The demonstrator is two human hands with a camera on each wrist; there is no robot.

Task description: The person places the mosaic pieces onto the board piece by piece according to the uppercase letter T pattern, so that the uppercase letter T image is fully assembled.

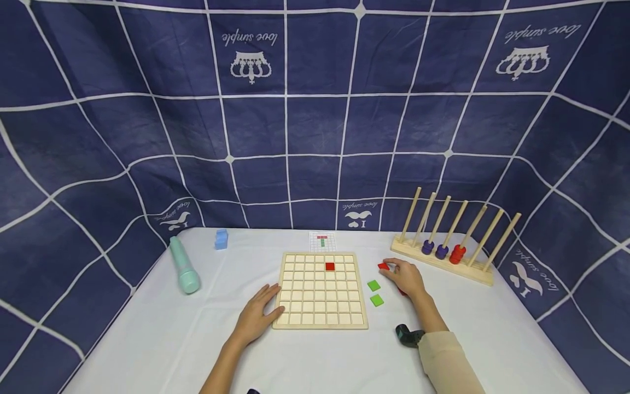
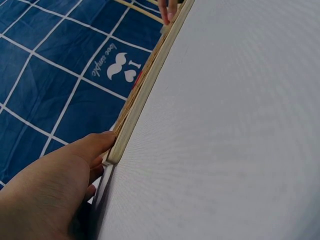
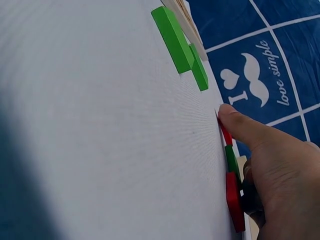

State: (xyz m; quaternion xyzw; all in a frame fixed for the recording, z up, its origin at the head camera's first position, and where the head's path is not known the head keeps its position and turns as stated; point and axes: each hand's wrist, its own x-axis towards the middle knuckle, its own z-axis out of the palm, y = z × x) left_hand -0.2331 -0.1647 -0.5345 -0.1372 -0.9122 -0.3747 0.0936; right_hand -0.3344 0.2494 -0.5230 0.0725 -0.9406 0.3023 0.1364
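Note:
A square wooden grid board [image 1: 320,324] lies mid-table with one red tile [image 1: 330,266] in an upper cell. My left hand [image 1: 257,313] rests along its left edge, fingers extended; in the left wrist view the fingers [image 2: 102,142] touch the board's corner. To the right of the board, my right hand [image 1: 406,276] pinches a red square tile [image 1: 383,266] between thumb and fingers, low over the cloth. Two green tiles [image 1: 374,285] lie between this hand and the board. Another red tile [image 3: 234,202] and a green tile [image 3: 231,159] lie beneath the right hand, mostly hidden in the head view.
A pattern card [image 1: 322,241] with red and green squares lies behind the board. At the back right stands a wooden peg rack [image 1: 443,261] with purple and red rings. A teal microphone [image 1: 184,268] and blue blocks [image 1: 221,239] are at the left. A black device [image 1: 407,335] is by the right wrist.

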